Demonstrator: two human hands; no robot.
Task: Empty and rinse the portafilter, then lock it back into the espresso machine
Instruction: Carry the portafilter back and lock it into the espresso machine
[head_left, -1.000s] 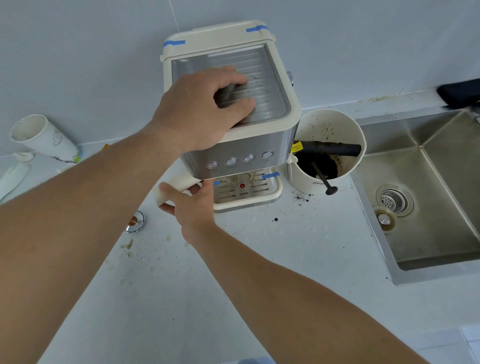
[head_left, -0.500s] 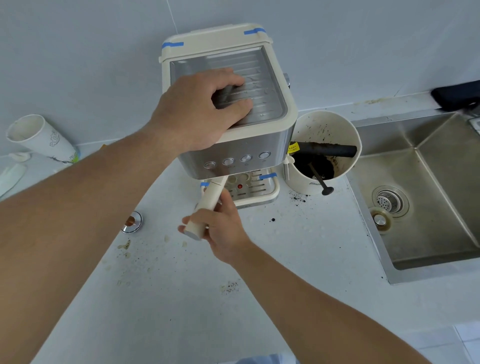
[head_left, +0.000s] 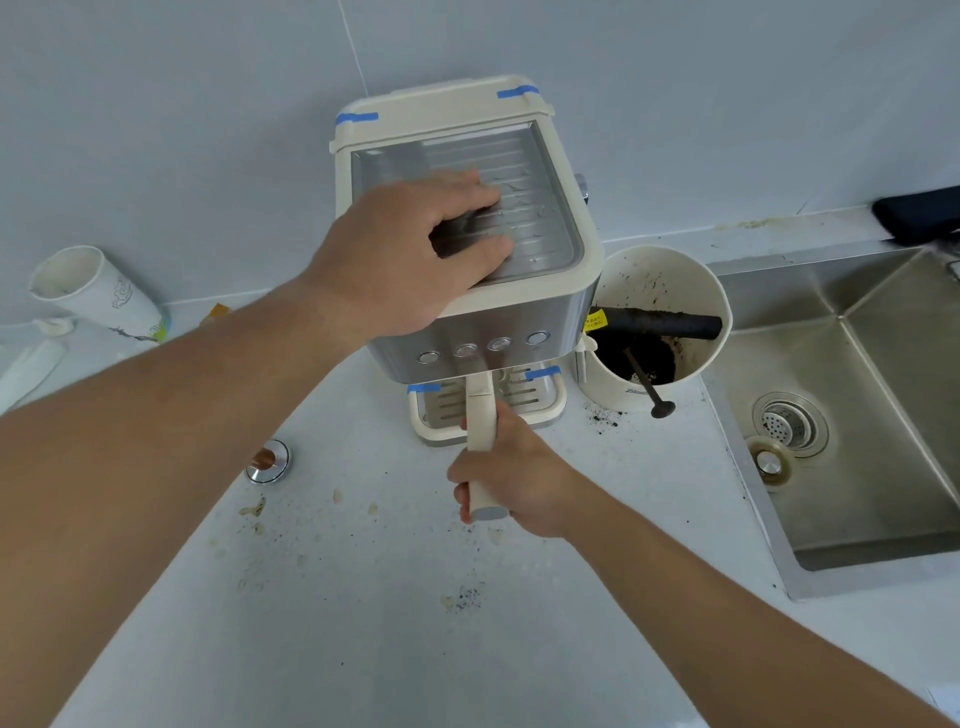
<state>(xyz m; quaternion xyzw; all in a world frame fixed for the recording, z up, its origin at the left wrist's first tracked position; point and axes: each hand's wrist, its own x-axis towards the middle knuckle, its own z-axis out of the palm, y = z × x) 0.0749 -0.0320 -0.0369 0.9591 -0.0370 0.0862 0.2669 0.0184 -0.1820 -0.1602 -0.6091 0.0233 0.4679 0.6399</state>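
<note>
While coffee grounds and pale crumbs speckle the white table (head_left: 395, 597), a cream and steel espresso machine (head_left: 467, 249) stands against a grey-blue wall (head_left: 182, 104), blue tape strips on its top corners and on its drip tray (head_left: 540, 410). To its right, touching or just beside it, a cream knock bin (head_left: 670, 291) holds dark grounds under a black crossbar, and a thin black tool leans out over its front rim. Farther right a stainless sink (head_left: 857, 441) is set into the table, with a round drain and a loose strainer plug near it. At the left edge a paper cup (head_left: 98, 296) leans tilted by the wall, and a small chrome fitting (head_left: 267, 462) sits in the table in front of the machine's left side.

The left hand (head_left: 400, 260) lies palm down on the machine's ribbed steel top, fingers spread and pressed flat, gripping nothing, its forearm reaching in from the lower left. The right hand (head_left: 514, 483) is wrapped tight around the cream handle of the portafilter (head_left: 480, 426), near its metal-capped end. The handle points almost straight out from the machine's front, below the row of 4 round buttons and above the drip tray; its head is hidden under the machine's front overhang, so whether it is fully seated cannot be told.
</note>
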